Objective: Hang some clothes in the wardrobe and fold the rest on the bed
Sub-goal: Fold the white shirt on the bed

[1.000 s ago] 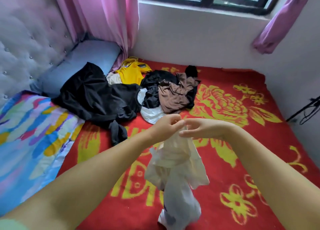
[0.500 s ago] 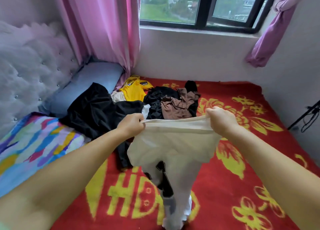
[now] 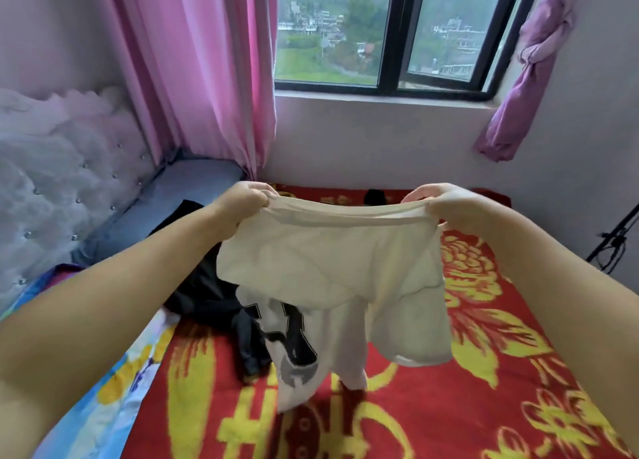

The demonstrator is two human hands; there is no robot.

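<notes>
A cream-white garment point(image 3: 332, 268) with a black print low on it hangs stretched between my hands above the bed. My left hand point(image 3: 242, 199) grips one end of its top hem and my right hand point(image 3: 439, 201) grips the other end. Its lower part dangles down to the red and yellow blanket point(image 3: 484, 372). A black garment point(image 3: 207, 296) lies on the bed behind and left of it. The rest of the clothes pile is hidden behind the held garment, apart from a small black piece point(image 3: 375, 195).
A tufted headboard point(image 3: 62, 189) and a grey-blue pillow point(image 3: 166, 209) stand at the left. A colourful sheet point(image 3: 103, 389) covers the bed's left side. Pink curtains point(image 3: 193, 71) and a window point(image 3: 387, 33) face me. Black cables point(image 3: 612, 240) hang at the right wall.
My hands moved apart and upward, spreading the white garment's hem wide. The view tilted up, showing more window and less bed.
</notes>
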